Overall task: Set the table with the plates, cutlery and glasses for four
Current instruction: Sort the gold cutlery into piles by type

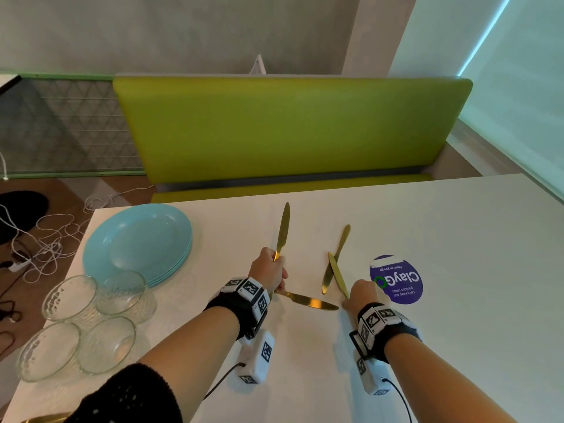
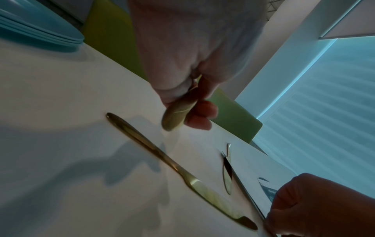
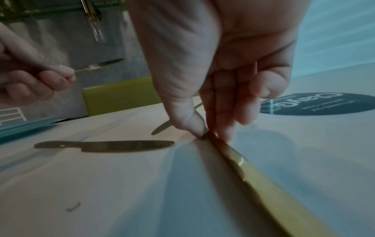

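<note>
Head view: left hand (image 1: pixel 268 270) grips raised gold knife (image 1: pixel 283 228); right hand (image 1: pixel 361 293) pinches second knife (image 1: pixel 337 274) lying on worktop (image 1: pixel 457 239); plates (image 1: pixel 137 242), glasses (image 1: pixel 88 322) at left edge

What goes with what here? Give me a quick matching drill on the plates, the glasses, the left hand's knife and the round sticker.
Things:
1. blue plates
2. glasses
3. knife in the left hand
4. purple sticker

States:
A. lifted, blade pointing away
B. one stack, far left of the table
C. flat on the table beside the right hand
D. four clustered at the near left corner

Pairs: 1-B, 2-D, 3-A, 4-C
</note>
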Demonstrator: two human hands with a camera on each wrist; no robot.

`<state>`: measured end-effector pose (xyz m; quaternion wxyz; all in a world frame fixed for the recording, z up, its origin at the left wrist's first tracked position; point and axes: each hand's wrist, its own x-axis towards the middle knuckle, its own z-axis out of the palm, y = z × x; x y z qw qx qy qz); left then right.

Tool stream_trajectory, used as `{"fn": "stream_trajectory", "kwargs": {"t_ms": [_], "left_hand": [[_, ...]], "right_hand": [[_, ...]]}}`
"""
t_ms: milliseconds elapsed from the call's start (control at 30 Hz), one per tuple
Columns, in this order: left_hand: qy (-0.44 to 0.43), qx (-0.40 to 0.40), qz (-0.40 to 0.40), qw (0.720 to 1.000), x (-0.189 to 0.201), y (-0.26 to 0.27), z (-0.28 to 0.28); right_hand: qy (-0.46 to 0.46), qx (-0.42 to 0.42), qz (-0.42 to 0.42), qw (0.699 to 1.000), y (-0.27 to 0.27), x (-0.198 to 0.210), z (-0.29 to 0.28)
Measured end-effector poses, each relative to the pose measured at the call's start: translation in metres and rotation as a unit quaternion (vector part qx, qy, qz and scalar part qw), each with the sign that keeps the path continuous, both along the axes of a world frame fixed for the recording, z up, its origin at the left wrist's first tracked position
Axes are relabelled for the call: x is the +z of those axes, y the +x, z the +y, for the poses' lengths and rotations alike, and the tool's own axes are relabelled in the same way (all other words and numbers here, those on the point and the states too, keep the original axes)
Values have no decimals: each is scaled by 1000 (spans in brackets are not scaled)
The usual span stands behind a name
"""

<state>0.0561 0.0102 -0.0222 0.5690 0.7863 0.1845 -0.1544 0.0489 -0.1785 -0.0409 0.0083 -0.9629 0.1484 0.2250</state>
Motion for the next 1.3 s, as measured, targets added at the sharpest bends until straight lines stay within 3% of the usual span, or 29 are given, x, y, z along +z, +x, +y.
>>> {"fn": "stream_trajectory", "kwargs": {"t_ms": [233,367,500,600,700,900,1200,1300], "left_hand": [[1,1,-6,1000,0,6,5],[-18,7,5,1000,2,7,5],[-48,12,25,998,3,7,2],[-71,6,36,997,5,6,-4],[-60,-27,41,997,5,5,-10],[-129,-16,57,990,9,4,-9],[-124,-20,57,990,1,4,-10],[-97,-22,44,994,-4,6,-8]], "right_hand": [[-16,11,2,1000,-1,6,0],[25,-4,-1,1000,2,15,2],[204,12,-36,978,14,26,17],[373,-26,-43,926,19,34,36],[455,-48,-16,889,20,37,53],[465,-59,-14,883,22,33,63],[427,-55,-27,902,28,27,68],[386,-23,-37,922,34,27,63]]}}
